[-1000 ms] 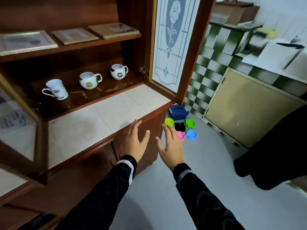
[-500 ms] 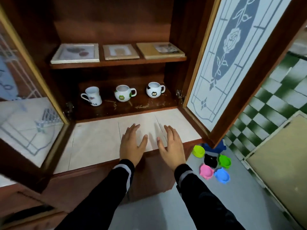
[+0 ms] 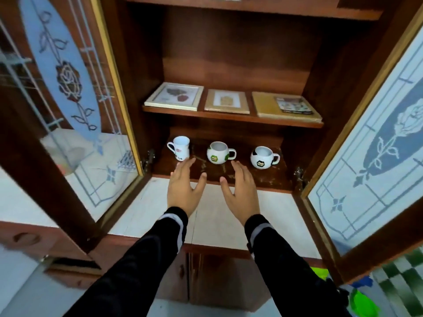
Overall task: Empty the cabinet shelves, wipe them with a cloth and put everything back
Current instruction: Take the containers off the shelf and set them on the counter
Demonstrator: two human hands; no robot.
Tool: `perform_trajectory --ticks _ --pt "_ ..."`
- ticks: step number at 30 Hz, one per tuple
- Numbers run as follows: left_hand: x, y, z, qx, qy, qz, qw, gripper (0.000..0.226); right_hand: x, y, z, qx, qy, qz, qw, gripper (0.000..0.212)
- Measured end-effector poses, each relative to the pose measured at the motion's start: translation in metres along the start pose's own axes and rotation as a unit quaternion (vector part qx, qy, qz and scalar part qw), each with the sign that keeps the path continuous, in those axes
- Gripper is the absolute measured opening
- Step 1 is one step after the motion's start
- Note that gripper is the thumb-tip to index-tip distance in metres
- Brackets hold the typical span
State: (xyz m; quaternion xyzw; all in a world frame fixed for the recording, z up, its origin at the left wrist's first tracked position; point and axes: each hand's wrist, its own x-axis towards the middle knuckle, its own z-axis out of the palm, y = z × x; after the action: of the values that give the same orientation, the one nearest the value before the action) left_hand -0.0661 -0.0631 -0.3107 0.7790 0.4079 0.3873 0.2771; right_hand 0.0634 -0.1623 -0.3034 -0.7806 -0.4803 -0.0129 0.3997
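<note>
Left hand (image 3: 183,189) and right hand (image 3: 243,193) have advanced, spread and empty, flanking the middle mug (image 3: 217,154); top shelf (image 3: 251,7) cut off.

Both hands, left (image 3: 183,188) and right (image 3: 242,191), reach flat-fingered toward three mugs (image 3: 217,153).

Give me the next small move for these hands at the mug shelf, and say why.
Probably reach the left hand forward and grip the tall white mug to lift it out. That hand and the right hand are open and hold nothing, the left fingertips lie close by that mug, and the lower shelf is not yet emptied.
</note>
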Motion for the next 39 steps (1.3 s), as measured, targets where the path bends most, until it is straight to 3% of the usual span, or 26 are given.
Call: perform_trajectory --ticks 9,26,34,39 --pt "0.082 0.021 -0.041 0.015 0.074 0.045 0.996 0.056 0.084 -0.049 -0.001 0.034 0.042 -0.053 0.997 0.055" --pt "0.216 0.117 -0.112 0.006 0.197 0.188 0.962 0.057 0.216 -0.153 -0.064 0.034 0.222 -0.175 0.959 0.060" --pt "0.281 0.157 -0.144 0.037 0.268 0.210 0.939 0.064 0.275 -0.193 -0.101 -0.008 0.295 -0.190 0.937 0.064" --pt "0.315 0.174 -0.154 0.066 0.287 0.229 0.928 0.073 0.312 -0.208 -0.114 -0.044 0.339 -0.143 0.929 0.075"
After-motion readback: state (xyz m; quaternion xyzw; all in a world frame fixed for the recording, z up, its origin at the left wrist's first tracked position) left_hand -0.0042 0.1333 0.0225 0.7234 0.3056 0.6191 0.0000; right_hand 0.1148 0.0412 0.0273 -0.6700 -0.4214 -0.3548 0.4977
